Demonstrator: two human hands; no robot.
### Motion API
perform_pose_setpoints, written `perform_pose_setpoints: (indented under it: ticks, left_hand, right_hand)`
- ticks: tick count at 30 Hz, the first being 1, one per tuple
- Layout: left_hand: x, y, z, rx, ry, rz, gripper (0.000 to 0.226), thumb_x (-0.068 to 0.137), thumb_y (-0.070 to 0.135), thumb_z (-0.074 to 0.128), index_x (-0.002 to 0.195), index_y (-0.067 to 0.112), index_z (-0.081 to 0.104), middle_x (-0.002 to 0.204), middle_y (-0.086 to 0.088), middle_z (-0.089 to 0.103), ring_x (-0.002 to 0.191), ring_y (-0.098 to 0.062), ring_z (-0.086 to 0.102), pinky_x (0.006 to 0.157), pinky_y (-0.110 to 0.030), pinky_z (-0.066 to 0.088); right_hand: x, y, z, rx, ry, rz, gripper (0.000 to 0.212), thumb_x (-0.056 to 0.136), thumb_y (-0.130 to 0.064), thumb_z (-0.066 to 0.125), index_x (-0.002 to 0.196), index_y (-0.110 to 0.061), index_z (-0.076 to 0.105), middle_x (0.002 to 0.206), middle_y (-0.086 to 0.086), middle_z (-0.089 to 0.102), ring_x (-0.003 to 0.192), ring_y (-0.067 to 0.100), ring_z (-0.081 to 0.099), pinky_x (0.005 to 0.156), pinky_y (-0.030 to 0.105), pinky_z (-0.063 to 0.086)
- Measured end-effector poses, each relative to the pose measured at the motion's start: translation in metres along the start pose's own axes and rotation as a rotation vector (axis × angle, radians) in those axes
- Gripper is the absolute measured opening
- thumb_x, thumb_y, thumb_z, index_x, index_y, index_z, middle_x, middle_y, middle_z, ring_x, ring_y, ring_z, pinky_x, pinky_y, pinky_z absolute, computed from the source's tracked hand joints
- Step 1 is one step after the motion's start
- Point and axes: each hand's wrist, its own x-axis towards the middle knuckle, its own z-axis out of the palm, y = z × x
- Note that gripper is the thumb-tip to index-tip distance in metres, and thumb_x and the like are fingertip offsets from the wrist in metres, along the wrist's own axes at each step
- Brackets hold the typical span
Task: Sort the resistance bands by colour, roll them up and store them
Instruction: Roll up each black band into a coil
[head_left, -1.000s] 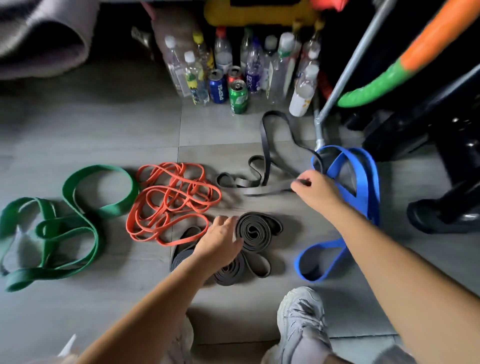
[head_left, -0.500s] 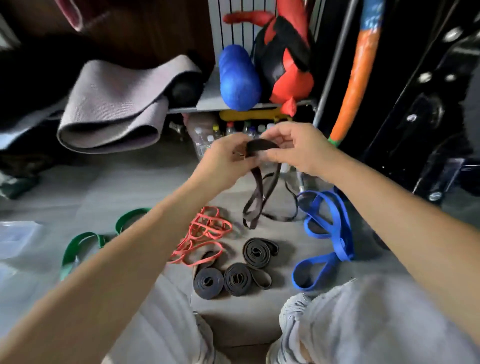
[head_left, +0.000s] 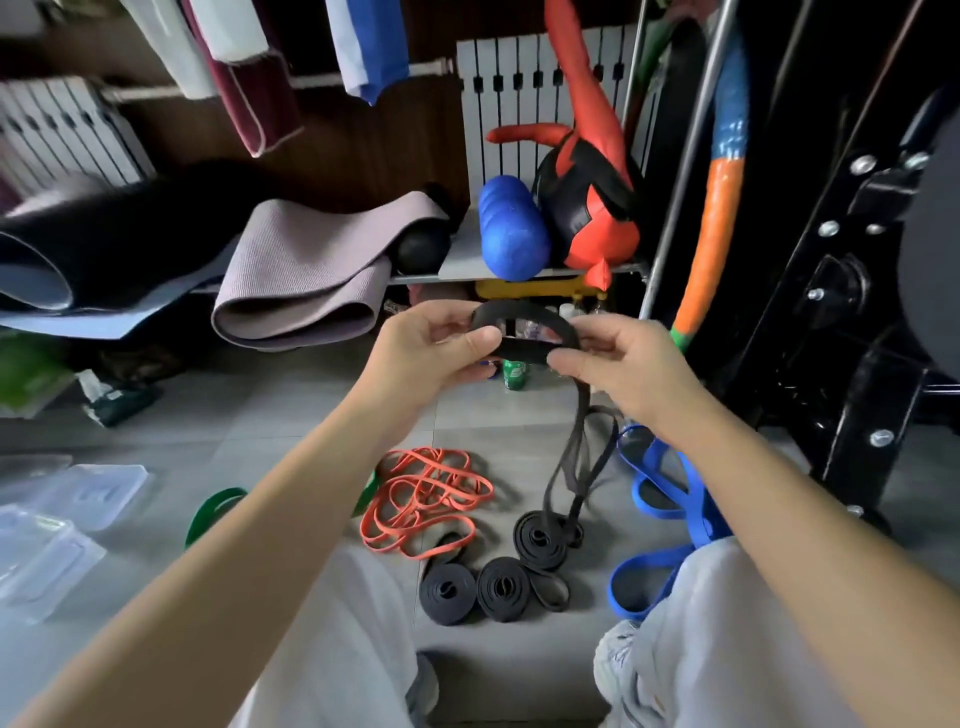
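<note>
Both bare arms reach forward, hands raised level, close together. Left hand (head_left: 431, 348) pinches the flat black rubber band (head_left: 524, 318) between thumb and fingers; right hand (head_left: 618, 358) pinches it alongside, fingers curled.

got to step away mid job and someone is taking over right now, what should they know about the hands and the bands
Left hand: fingers pinch the top loop of a black band.
Right hand: pinches the same loop; the tail of the band hangs down to the floor.
Done: three black rolls lie on the floor between the knees.
Left: roll this black band, then the orange bands, blue band and green band, all loose on the floor. Nothing is stored yet.
</note>
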Motion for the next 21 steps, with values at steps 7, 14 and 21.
perform_pose_setpoints:
  ticks: [7,14,21]
  left_hand:
    - [-0.005,-0.025,-0.009,1.272,-0.167,-0.006,0.041,0.078,0.025,0.073,0.116,0.016,0.061,0.107,-0.004,0.061,0.089,-0.017,0.059,0.075,-0.026,0.045]
    - [-0.006,-0.055,0.019,1.223,-0.226,-0.013,0.037,0.076,0.037,0.071,0.109,0.022,0.061,0.097,0.001,0.066,0.087,-0.021,0.06,0.071,-0.031,0.047]
    - [0.0,-0.058,0.015,0.628,-0.107,-0.152,0.012,0.077,0.014,0.071,0.084,0.019,0.062,0.071,0.007,0.066,0.052,-0.012,0.057,0.052,-0.023,0.043]
  right_hand:
    - [-0.002,0.027,0.007,-0.746,-0.345,0.053,0.037,0.086,-0.027,0.065,0.122,-0.02,0.061,0.085,-0.007,0.048,0.091,0.018,0.053,0.081,0.033,0.04]
    - [-0.001,0.036,0.013,-0.569,-0.357,0.072,0.025,0.085,-0.022,0.067,0.109,-0.025,0.067,0.093,-0.003,0.06,0.089,0.014,0.056,0.081,0.028,0.042]
    - [-0.001,0.045,-0.003,-0.309,-0.185,0.134,0.036,0.072,-0.022,0.079,0.093,-0.04,0.057,0.092,-0.003,0.066,0.088,0.017,0.063,0.085,0.038,0.051]
